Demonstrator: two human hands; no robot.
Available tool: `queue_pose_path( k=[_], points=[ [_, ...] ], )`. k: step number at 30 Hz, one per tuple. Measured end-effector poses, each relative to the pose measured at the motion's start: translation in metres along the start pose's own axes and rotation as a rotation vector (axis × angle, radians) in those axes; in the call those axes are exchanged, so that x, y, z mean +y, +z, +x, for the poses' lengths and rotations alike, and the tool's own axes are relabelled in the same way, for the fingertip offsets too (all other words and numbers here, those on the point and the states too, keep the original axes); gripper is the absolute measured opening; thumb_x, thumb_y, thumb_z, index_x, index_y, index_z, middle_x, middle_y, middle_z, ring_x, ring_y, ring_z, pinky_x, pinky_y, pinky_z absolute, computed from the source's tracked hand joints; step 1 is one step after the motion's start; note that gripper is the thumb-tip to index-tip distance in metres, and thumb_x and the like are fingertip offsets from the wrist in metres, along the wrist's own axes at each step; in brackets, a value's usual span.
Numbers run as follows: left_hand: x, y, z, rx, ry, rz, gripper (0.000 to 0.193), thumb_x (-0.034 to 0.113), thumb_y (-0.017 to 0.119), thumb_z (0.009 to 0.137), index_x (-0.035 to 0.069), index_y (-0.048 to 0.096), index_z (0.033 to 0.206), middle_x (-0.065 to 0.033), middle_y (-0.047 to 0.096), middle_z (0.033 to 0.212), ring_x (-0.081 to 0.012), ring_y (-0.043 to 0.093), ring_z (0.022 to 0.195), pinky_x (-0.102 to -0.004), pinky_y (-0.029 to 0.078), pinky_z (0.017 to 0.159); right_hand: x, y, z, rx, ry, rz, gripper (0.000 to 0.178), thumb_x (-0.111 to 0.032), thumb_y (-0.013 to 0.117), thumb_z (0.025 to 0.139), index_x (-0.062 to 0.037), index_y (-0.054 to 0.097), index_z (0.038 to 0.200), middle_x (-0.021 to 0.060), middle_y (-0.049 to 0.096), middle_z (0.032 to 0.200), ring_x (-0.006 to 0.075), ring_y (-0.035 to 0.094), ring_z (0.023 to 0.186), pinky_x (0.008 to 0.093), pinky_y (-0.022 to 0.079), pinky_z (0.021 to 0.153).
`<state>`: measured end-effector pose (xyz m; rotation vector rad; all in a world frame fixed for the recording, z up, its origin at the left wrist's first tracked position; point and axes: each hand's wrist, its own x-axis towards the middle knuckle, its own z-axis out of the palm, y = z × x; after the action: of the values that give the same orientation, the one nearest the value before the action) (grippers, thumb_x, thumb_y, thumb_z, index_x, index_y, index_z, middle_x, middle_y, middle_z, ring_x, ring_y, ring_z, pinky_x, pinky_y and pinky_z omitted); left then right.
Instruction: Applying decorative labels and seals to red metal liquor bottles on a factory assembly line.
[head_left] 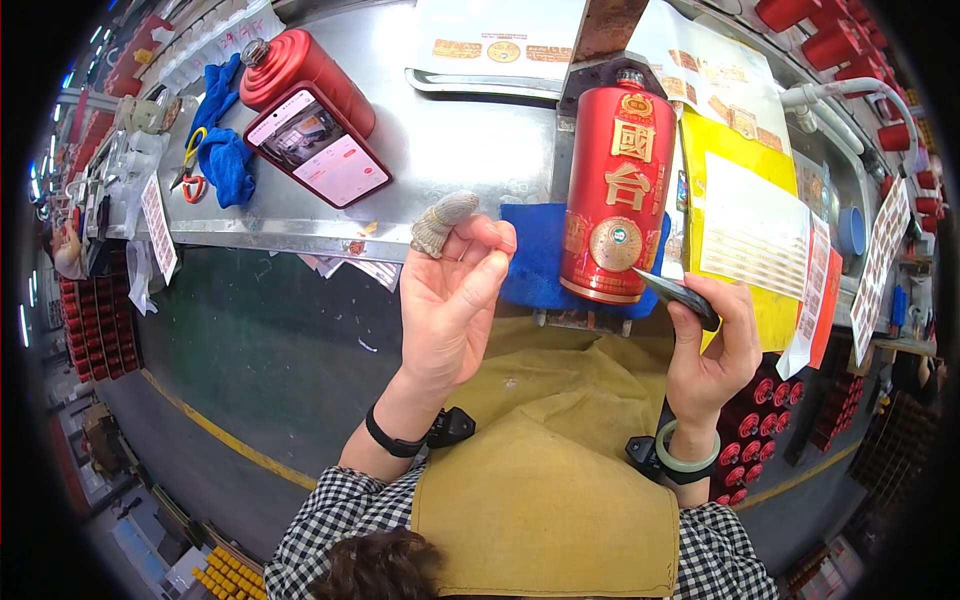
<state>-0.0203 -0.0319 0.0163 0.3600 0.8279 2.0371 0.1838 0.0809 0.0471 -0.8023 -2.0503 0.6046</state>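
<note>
A red bottle (618,150) with raised gold characters lies on a blue cloth pad (528,262) in front of me. On its lower part is a round gold medallion (606,250) with a small green and white spot. My right hand (715,345) grips a dark, flat pointed tool (685,297), perhaps tweezers; its tip is at the medallion's lower right edge. To the left of the bottle, my left hand (450,305) is raised, thumb and forefinger pressed together. Whether anything is pinched there is too small to tell. A grey knitted cover (440,222) sits on one of its fingers.
At the left of the metal bench (420,160), a phone (318,150) leans against another red bottle (322,75). Scissors (192,165) and blue cloth (226,165) lie beside them. Printed sticker sheets (755,225) rest on a yellow folder (750,165) at right. A metal upright (606,35) stands behind the bottle.
</note>
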Motion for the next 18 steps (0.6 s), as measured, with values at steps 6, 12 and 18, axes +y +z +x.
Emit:
queue_pose_path(
  k=[6, 12, 18],
  points=[
    [-0.001, 0.001, 0.0, 0.015, -0.015, 0.004, 0.052, -0.013, 0.063, 0.093, 0.007, 0.051, 0.139, -0.006, 0.06, 0.115, -0.0194, 0.057, 0.114, -0.0307, 0.049, 0.098, 0.0, 0.0, -0.001, 0.0, -0.001, -0.005, 0.025, 0.001, 0.081, 0.082, 0.0004, 0.071, 0.105, 0.0108, 0.072, 0.094, 0.0241, 0.065, 0.082, 0.0318, 0.051, 0.074],
    [-0.007, -0.005, 0.003, 0.004, 0.032, 0.207, 0.054, -0.013, 0.062, 0.091, 0.006, 0.052, 0.141, -0.0055, 0.06, 0.115, -0.0195, 0.061, 0.112, -0.0341, 0.049, 0.105, -0.002, 0.0, 0.0, 0.001, 0.002, 0.003, 0.024, 0.001, 0.081, 0.083, 0.0009, 0.071, 0.105, 0.0112, 0.071, 0.093, 0.0241, 0.065, 0.082, 0.0317, 0.051, 0.075],
    [-0.013, -0.015, -0.002, -0.117, 0.335, 1.197, 0.043, -0.014, 0.065, 0.09, 0.0, 0.061, 0.13, -0.0107, 0.063, 0.111, -0.0218, 0.067, 0.095, -0.035, 0.057, 0.086, -0.004, -0.003, -0.004, -0.009, 0.034, 0.009, 0.024, 0.002, 0.08, 0.084, 0.0013, 0.07, 0.105, 0.0113, 0.07, 0.092, 0.0239, 0.063, 0.082, 0.0315, 0.051, 0.074]
  ],
)
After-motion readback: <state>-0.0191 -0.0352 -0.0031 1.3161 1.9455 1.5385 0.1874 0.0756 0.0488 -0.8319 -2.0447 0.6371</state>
